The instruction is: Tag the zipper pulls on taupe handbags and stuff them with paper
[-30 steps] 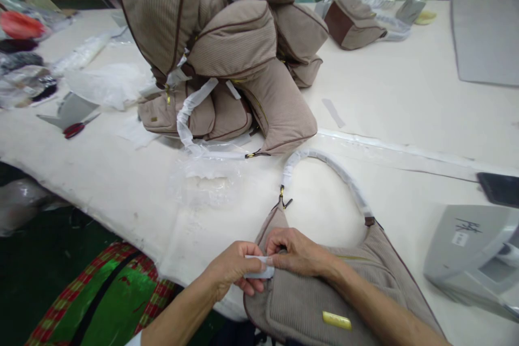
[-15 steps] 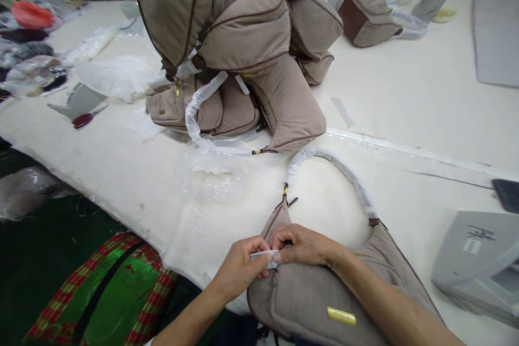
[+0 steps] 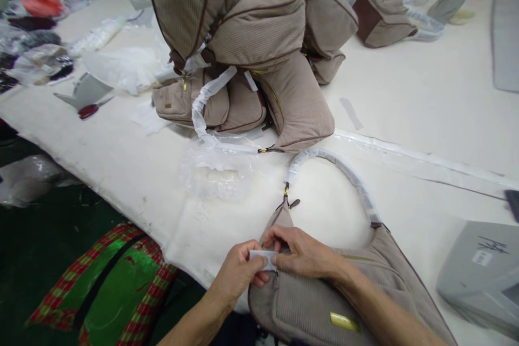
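A soft tan ribbed-cloth handbag with dark brown edges (image 3: 324,297) lies flat on the white table (image 3: 425,113), at its near edge. The bag's long side runs left to right, and its plastic-wrapped curved strap (image 3: 336,170) arches away toward the big pile of matching tan bags (image 3: 251,48). Both hands meet at the bag's top left corner. The left hand (image 3: 239,273) and the right hand (image 3: 302,254) each pinch a small white paper strip (image 3: 263,259), fingers closed tight on it.
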Tool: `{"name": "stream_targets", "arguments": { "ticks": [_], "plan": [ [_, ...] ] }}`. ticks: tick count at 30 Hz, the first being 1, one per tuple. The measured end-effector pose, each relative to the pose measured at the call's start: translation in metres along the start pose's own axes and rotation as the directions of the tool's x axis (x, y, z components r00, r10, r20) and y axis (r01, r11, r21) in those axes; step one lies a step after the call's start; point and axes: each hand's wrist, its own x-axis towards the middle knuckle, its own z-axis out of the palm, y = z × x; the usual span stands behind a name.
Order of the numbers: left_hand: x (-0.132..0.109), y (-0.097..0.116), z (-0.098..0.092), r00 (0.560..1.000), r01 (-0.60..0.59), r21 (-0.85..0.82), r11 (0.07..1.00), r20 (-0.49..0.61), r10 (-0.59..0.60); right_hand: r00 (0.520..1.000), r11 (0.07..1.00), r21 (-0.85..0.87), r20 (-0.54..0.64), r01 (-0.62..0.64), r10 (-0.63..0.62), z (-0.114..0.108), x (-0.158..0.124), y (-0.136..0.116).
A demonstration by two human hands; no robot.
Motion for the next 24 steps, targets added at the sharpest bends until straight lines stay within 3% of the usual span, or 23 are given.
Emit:
{"name": "stream_targets", "arguments": {
  "ticks": [7,10,13,19,24],
  "plan": [
    [-0.007,-0.006,-0.002,0.978,-0.196,0.206,0.959,-0.033,0.207,0.988,0.995,-0.04,0.125,-0.092,0.096,0.0,0.012,0.001],
    [-0.008,-0.005,-0.001,0.969,-0.218,0.27,0.938,-0.051,0.24,0.98,0.992,0.007,0.151,-0.128,0.126,-0.002,0.016,0.008],
    [-0.008,-0.005,-0.001,0.98,-0.169,0.216,0.962,-0.065,0.187,0.99,0.996,-0.014,0.114,-0.083,0.085,-0.001,0.015,0.012],
    [-0.007,-0.012,-0.003,0.999,-0.019,-0.098,0.995,-0.038,0.015,1.0,0.989,-0.149,-0.007,-0.013,0.013,0.011,0.007,0.011],
    [-0.007,-0.011,0.001,0.992,0.054,-0.147,0.988,-0.106,-0.07,0.992,0.968,-0.242,-0.089,0.068,-0.092,0.02,0.005,0.005]
  ]
}}
